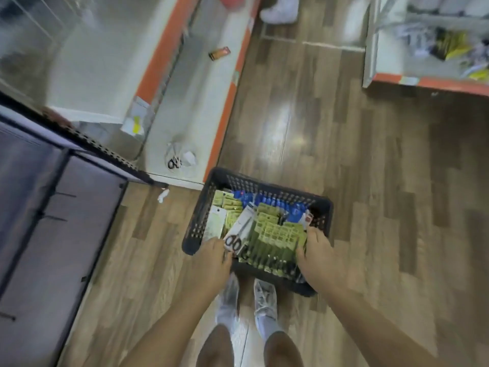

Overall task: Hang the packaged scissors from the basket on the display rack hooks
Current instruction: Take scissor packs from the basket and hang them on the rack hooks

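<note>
A black plastic basket (201, 207) stands on the wood floor in front of my feet, filled with several gold and blue packaged items. On top lies a white pack of scissors with black handles (239, 231). My left hand (211, 263) is at the basket's near left corner, its fingers pinching the handle end of that pack. My right hand (320, 258) reaches in at the near right side, fingers curled down round a stack of gold packs (280, 234). A dark display rack (53, 207) with thin black hooks (63, 195) stands to the left.
A white shelf with orange edging (222, 115) runs along the upper left, with a bagged pair of scissors (176, 161) and a small orange item on it. Another shelf unit with goods (428, 80) stands at upper right. Another person's feet (280, 10) are at the top.
</note>
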